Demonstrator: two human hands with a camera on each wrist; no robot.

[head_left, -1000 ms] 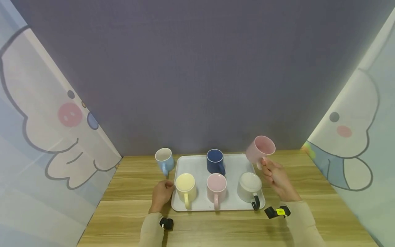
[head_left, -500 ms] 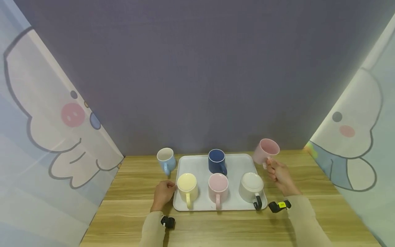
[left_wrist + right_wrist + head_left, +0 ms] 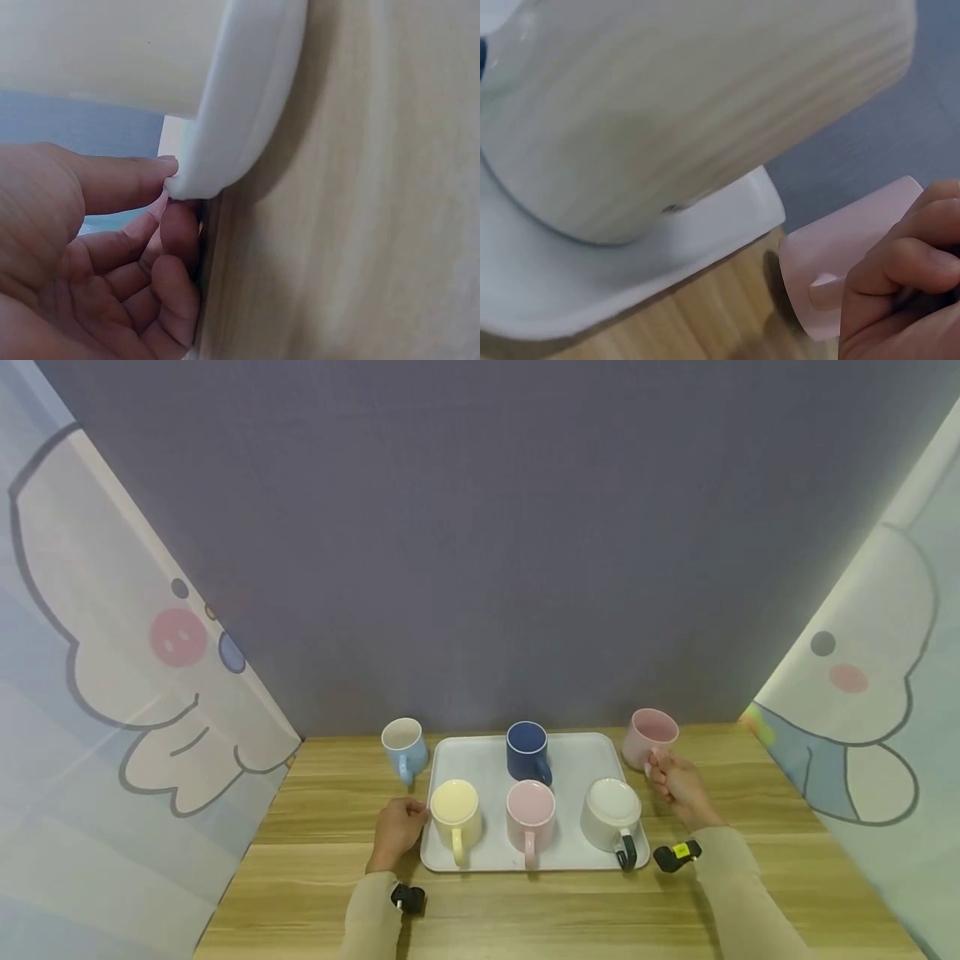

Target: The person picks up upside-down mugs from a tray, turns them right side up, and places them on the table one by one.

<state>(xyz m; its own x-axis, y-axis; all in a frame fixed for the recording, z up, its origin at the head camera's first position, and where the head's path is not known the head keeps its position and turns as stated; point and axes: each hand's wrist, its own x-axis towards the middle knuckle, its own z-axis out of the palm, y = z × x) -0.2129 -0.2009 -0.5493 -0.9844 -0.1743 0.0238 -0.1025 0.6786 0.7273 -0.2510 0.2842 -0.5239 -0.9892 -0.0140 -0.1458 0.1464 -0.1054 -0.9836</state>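
My right hand (image 3: 681, 789) grips the handle of a pink mug (image 3: 639, 748), just right of the tray's back corner. The mug stands upright, its opening facing up; in the right wrist view its base (image 3: 810, 319) looks down at the wooden table, though contact is hard to confirm. At the tray's left edge, my left hand (image 3: 397, 833) pinches the rim of the white tray (image 3: 480, 760), thumb above and forefinger below in the left wrist view. Upside down along the tray's front are a yellow mug (image 3: 456, 810), a second pink mug (image 3: 531, 810) and a white mug (image 3: 611, 810) with a black handle.
An upright navy mug (image 3: 525, 756) stands at the tray's back middle. Off the tray to the left is an upright light blue mug (image 3: 403, 750). A grey panel (image 3: 480, 568) rises behind the wooden table (image 3: 525, 910), with cartoon-printed sheets on both sides.
My right hand has moved the pink mug right and down, from tilted above the tray's back corner to upright beside it. My left hand stays at the tray rim.
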